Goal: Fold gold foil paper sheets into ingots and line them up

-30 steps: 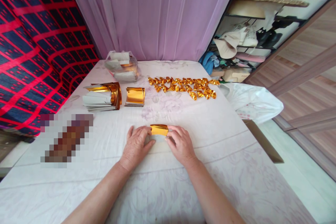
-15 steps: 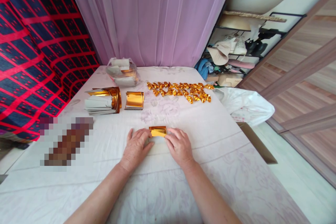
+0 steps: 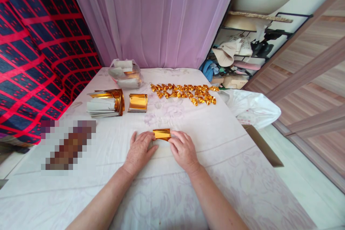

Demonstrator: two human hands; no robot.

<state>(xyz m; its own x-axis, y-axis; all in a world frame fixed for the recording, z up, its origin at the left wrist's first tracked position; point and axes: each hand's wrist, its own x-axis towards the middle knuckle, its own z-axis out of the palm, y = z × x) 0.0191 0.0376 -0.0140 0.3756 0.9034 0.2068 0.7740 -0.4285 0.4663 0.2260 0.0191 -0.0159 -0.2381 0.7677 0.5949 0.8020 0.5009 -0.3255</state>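
Between my two hands lies a sheet of gold foil paper (image 3: 161,134), partly rolled or folded into a short band, low over the cloth. My left hand (image 3: 140,149) grips its left end, fingers bent on the edge. At the right end, the fingers of my right hand (image 3: 184,147) are closed on the paper. Beyond, to the left, a small stack of gold foil sheets (image 3: 138,102) sits beside a larger pile of foil-faced paper (image 3: 105,104). Several folded gold foil pieces (image 3: 183,92) stand in rows farther back.
A clear plastic bag of paper (image 3: 125,75) stands at the back left of the cloth-covered table (image 3: 231,183). A white plastic bag (image 3: 253,107) hangs past the right edge, near a loaded shelf (image 3: 242,43). A purple curtain (image 3: 156,18) closes off the back. One patch at left is blurred.
The gold foil paper has turned slightly, and a fold now shows along its lower right edge. Both hands stay in nearly the same place.
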